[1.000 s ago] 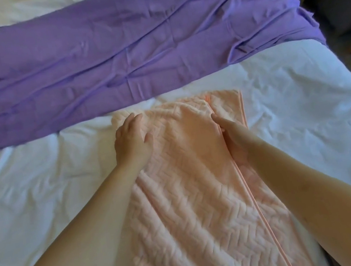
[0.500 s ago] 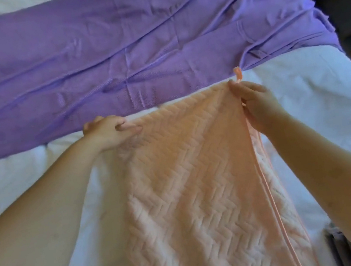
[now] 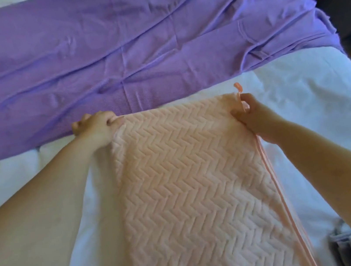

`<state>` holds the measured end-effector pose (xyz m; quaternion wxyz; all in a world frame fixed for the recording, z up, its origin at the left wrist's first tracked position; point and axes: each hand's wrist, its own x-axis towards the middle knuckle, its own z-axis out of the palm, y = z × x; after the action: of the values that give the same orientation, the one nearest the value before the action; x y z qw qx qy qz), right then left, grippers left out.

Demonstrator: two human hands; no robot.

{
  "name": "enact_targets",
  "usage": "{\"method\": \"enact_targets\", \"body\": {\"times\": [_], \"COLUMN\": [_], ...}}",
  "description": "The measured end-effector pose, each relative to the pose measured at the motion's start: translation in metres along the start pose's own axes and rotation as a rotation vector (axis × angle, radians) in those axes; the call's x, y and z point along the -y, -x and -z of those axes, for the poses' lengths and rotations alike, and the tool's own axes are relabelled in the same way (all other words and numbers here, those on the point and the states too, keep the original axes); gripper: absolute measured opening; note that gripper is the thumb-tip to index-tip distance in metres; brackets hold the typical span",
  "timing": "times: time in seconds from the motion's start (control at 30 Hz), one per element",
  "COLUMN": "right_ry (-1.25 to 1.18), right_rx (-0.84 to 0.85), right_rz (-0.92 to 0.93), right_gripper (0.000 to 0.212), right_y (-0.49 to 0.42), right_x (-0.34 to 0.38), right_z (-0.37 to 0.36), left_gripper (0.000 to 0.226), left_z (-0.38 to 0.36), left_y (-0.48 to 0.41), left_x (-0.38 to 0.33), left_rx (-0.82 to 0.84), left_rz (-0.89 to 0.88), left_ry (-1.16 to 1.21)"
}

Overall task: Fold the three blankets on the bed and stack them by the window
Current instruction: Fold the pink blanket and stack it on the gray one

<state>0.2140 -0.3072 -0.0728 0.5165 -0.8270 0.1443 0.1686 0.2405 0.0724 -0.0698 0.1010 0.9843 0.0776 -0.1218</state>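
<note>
- We record a peach, herringbone-quilted blanket (image 3: pixel 190 188) lying as a long narrow strip on the white bed sheet (image 3: pixel 303 101). It runs from the near edge of view to just short of the purple blanket.
- The left hand (image 3: pixel 98 128) grips the far left corner, fingers curled round the fabric edge.
- The right hand (image 3: pixel 257 119) pinches the far right corner at the satin-trimmed edge. A small peach ribbon loop (image 3: pixel 238 87) stands up just beyond its fingers.
- Change noted: a second ago both hands lay on the strip short of its far end, the left palm flat and the right along the trim. They now sit at the two far corners, and the far edge is drawn out straight between them.
- We judge the lengthwise fold complete. The grip on both corners suits bringing the far end towards the near end for the next fold.
- A wide, thin purple woven blanket (image 3: pixel 133 47) lies spread and creased across the far half of the bed, unfolded.
- A grey piece of fabric (image 3: pixel 349 250) shows at the lower right. We cannot tell whether it is the third blanket.
- The window is not in view and nothing is stacked yet, so most of the task remains.
- Risk: the layers may slip out of line at the trim side if the corners rise unevenly.
</note>
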Motion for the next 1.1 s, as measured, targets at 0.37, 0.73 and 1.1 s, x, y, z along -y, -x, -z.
{"method": "enact_targets", "body": {"times": [0.37, 0.73, 1.1], "right_ry": [-0.09, -0.285, 0.093], "right_rx": [-0.242, -0.23, -0.208], "right_rz": [-0.092, -0.243, -0.041], "right_gripper": [0.028, 0.013, 0.009], "right_y": [-0.015, -0.007, -0.027], "right_x": [-0.012, -0.008, 0.008], "right_z": [0.004, 0.024, 0.014], "left_gripper": [0.022, 0.073, 0.027], "left_z": [-0.016, -0.07, -0.039], "left_y": [-0.004, 0.06, 0.013], "left_x": [-0.011, -0.07, -0.05], "left_rx": [-0.201, -0.039, -0.289], "left_rz": [0.054, -0.365, -0.043], "left_ry": [0.042, -0.117, 0.033]}}
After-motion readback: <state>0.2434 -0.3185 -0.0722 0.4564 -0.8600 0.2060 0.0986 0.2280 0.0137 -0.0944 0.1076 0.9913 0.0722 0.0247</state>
